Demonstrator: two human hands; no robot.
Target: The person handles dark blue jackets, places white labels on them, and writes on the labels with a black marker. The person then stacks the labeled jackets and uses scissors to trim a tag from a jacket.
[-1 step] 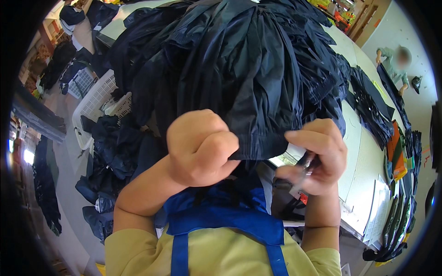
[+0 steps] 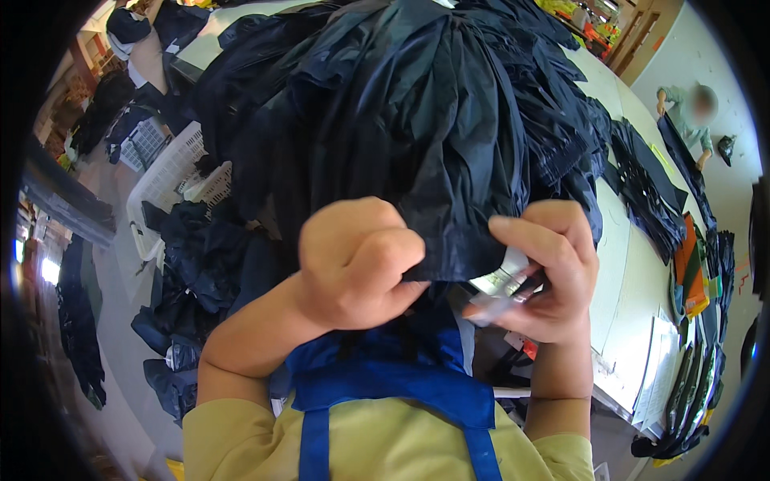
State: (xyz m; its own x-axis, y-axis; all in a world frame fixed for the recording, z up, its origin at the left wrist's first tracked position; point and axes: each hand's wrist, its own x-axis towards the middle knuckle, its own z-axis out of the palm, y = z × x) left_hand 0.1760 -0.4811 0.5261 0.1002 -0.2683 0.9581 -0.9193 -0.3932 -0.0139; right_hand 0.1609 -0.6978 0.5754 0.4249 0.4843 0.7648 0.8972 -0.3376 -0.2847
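Note:
A big heap of dark navy garments (image 2: pixel 417 120) lies on the white table (image 2: pixel 634 264) in front of me. My left hand (image 2: pixel 357 264) is closed in a fist on the near hem of the top garment. My right hand (image 2: pixel 545 272) pinches the same hem from the right, and its fingers also hold a small silvery tool (image 2: pixel 507 282) with a dark handle. The two hands are close together, just above my blue apron (image 2: pixel 385 385). What the tool's tip touches is hidden by the fabric.
White plastic baskets (image 2: pixel 172 172) and more dark clothes (image 2: pixel 192 256) sit on the floor to my left. Dark garments and coloured sheets (image 2: pixel 694 272) line the table's right side. Another person (image 2: pixel 694 112) bends over the far right end.

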